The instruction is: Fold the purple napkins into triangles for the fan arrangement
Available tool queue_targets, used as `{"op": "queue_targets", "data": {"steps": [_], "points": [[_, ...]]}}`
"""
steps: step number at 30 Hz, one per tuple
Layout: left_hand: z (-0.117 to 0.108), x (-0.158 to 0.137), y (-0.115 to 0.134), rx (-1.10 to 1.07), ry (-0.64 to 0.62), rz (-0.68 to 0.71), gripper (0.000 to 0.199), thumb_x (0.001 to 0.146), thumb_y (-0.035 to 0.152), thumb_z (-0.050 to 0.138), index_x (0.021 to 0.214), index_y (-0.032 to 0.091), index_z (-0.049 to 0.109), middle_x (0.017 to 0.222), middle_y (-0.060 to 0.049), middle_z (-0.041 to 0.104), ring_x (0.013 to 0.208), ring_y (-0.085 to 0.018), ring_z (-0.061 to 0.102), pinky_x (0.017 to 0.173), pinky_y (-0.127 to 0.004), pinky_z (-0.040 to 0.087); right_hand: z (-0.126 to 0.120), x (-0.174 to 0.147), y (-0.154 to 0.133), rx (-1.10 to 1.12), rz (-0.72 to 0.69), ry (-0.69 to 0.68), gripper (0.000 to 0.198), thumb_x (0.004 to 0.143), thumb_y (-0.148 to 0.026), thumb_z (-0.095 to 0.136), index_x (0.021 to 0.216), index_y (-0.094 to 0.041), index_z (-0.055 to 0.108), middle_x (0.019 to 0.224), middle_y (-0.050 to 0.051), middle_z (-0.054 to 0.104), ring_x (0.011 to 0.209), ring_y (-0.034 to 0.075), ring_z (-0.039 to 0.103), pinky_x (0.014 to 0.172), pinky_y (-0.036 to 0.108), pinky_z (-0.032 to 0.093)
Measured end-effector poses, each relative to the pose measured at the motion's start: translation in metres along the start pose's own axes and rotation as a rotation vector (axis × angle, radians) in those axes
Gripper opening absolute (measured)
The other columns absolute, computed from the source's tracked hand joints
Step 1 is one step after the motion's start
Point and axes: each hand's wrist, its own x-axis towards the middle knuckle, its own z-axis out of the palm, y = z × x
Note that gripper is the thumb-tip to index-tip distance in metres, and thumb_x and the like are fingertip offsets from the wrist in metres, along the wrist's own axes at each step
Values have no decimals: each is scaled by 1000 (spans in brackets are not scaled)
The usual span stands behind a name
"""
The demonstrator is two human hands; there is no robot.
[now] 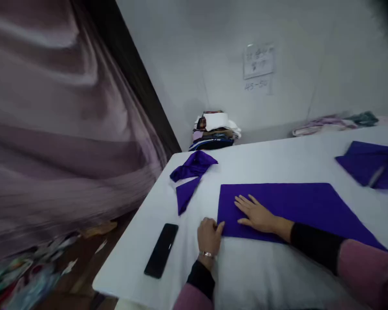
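Note:
A flat piece of purple fabric lies on the white table, its left end squared off and its right side slanting. My right hand rests flat on it with the fingers spread. At the near left corner is my left hand, its fingers curled and the thumb on the cloth's edge; the fingertips are partly hidden. Beyond my left hand lie crumpled purple scraps. A black phone sits to the left of that hand.
The white table ends at the left. A stack of folded cloth stands by the wall. More purple fabric with a blurred object on it lies at the right. A pink curtain hangs at the left, above loose scraps on the floor.

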Motion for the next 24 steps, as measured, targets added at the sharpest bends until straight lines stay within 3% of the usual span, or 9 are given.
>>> {"op": "queue_targets", "data": {"steps": [4, 8, 13, 17, 24], "points": [[-6, 19, 34, -10, 114, 183, 22, 91, 26, 43, 95, 17, 63, 104, -9, 63, 100, -21, 57, 89, -37, 43, -1, 1, 3, -25, 103, 65, 75, 89, -65, 26, 143, -14, 34, 149, 15, 29, 138, 28, 20, 111, 51, 14], [16, 34, 57, 89, -53, 342, 39, 91, 29, 43, 126, 14, 52, 141, -13, 43, 132, -26, 35, 107, -44, 30, 2, 6, 12, -58, 196, 85, 73, 90, -62, 24, 142, -12, 34, 148, 16, 28, 138, 29, 20, 110, 52, 14], [39, 37, 56, 185, -180, 342, 57, 94, 43, 31, 141, 11, 35, 149, -12, 30, 139, -26, 22, 112, -46, 22, -1, -8, 38, -85, 300, 67, 77, 88, -67, 20, 142, -15, 34, 149, 14, 29, 138, 28, 20, 110, 51, 15], [36, 37, 54, 215, -206, 335, 58, 94, 44, 27, 142, 11, 33, 150, -11, 28, 140, -26, 20, 113, -45, 20, -17, -52, 85, -142, 478, 97, 77, 87, -67, 17, 143, -17, 34, 149, 12, 30, 138, 28, 21, 110, 51, 15], [34, 39, 56, 222, -239, 320, 58, 95, 42, 26, 143, 11, 31, 151, -9, 25, 140, -25, 17, 114, -44, 17, -48, -185, 177, -257, 929, 152, 68, 90, -55, 21, 141, -13, 35, 149, 14, 30, 137, 30, 22, 107, 56, 20]]}}
